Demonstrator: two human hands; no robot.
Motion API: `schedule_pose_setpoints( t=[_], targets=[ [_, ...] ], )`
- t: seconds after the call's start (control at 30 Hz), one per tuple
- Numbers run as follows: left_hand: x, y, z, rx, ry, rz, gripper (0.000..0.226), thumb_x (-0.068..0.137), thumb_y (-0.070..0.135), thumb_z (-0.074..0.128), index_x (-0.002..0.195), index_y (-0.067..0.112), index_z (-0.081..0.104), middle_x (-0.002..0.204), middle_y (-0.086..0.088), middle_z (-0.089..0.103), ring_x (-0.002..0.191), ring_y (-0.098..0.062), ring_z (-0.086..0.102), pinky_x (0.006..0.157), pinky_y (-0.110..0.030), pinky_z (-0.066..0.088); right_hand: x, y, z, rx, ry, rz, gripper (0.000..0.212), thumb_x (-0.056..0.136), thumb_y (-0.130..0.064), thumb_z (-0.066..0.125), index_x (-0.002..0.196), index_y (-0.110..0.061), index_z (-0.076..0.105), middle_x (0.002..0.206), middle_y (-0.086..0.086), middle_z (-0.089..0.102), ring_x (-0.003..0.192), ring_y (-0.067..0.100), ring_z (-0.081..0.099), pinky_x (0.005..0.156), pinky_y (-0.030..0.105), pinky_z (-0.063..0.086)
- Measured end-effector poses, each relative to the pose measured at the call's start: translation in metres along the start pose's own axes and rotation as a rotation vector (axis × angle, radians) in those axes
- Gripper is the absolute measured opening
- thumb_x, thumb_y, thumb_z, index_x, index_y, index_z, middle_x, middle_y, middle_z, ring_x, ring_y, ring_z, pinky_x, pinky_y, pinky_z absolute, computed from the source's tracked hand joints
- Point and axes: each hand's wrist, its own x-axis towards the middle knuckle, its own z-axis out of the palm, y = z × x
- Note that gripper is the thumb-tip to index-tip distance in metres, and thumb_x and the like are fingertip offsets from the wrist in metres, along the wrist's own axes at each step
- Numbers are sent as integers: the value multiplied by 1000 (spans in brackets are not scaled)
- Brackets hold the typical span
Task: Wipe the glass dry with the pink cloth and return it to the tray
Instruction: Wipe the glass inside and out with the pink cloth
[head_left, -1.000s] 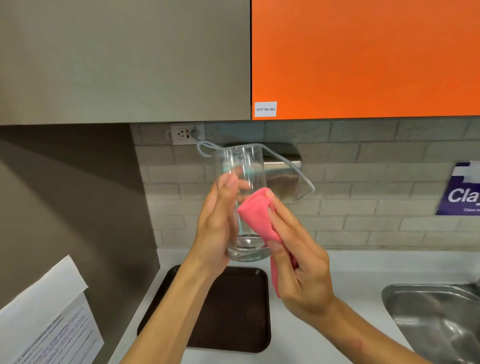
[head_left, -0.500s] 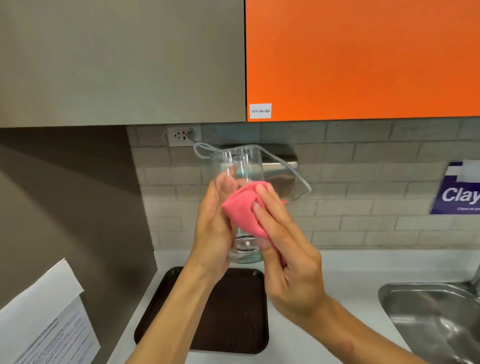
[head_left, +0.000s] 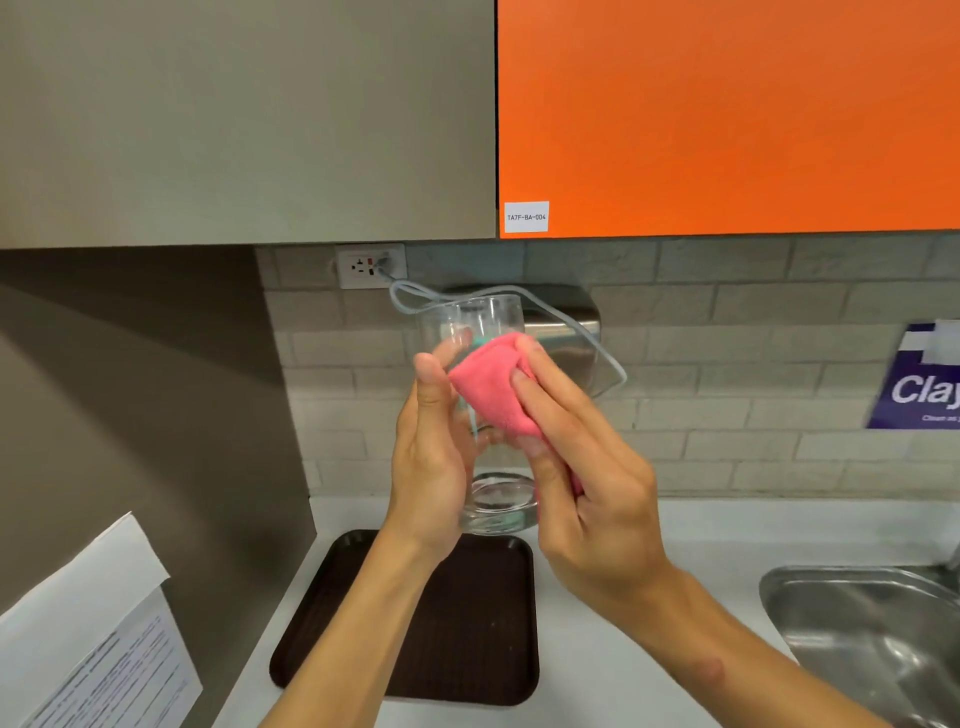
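Note:
I hold a tall clear glass (head_left: 485, 325) upright in front of the tiled wall, well above the counter. My left hand (head_left: 431, 457) wraps its left side, thumb up along the wall of the glass. My right hand (head_left: 587, 478) presses a folded pink cloth (head_left: 493, 387) against the glass's near side, fingers spread over the cloth. The cloth's tail hangs behind my right palm. A dark brown tray (head_left: 467, 634) lies on the white counter directly below the glass, with nothing on it.
A steel sink (head_left: 872, 623) is set in the counter at the right. A metal dispenser (head_left: 566, 322) and a looping cable from a wall socket (head_left: 370, 266) hang behind the glass. Papers (head_left: 88, 639) stick out at lower left. Cupboards hang overhead.
My right hand has slid the pink cloth up and leftward over the near side of the glass. The glass and my left hand have stayed almost in place.

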Motion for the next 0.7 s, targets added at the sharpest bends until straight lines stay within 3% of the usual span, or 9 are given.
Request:
schedule_pose_setpoints(
  t=[0.07,0.17,0.23,0.37,0.53,0.63,0.7],
  targets=[
    [1,-6,-1,-44,-23,-30,66,104,65,31,137,21,68,124,-1,81,114,-14,77,84,-25,64,9,2,-1,-9,12,16,38,110,-6,49,143,11,55,157,19,51,150,31,52,119,44,50],
    [6,-5,2,-104,-63,-48,61,108,59,25,135,23,66,116,-3,81,100,-18,78,82,-36,65,28,4,-2,-23,69,53,37,108,-3,52,143,10,56,155,22,54,149,24,51,122,26,44],
    [8,-4,1,-105,-72,-44,62,108,59,25,137,22,65,120,-2,80,104,-17,77,85,-35,64,24,3,0,-29,70,38,38,109,-4,50,144,10,55,156,20,53,150,25,51,123,27,43],
    [7,-9,-5,-100,-65,-39,61,111,55,21,132,26,70,128,6,79,117,-8,75,88,-24,62,4,1,1,-25,30,-3,38,111,-7,47,142,12,56,156,17,51,149,31,52,118,45,51],
    [12,-6,1,-135,-135,-18,64,107,60,25,144,24,63,129,-3,77,108,-19,76,87,-37,63,28,1,-4,-61,77,-15,36,108,-4,48,140,11,57,152,16,53,147,29,53,123,28,43],
    [14,-7,-3,-142,-135,-16,67,111,53,16,142,19,65,130,-3,77,111,-17,76,87,-33,63,18,-1,-5,-73,59,-27,36,107,-2,51,140,11,58,152,15,54,147,26,54,122,30,45],
    [13,-9,-5,-138,-134,-34,70,110,53,16,147,12,59,134,-9,75,115,-23,74,90,-37,64,15,-1,-6,-92,57,-19,36,106,-1,52,138,11,60,151,16,56,146,26,55,122,31,46]
  ],
)
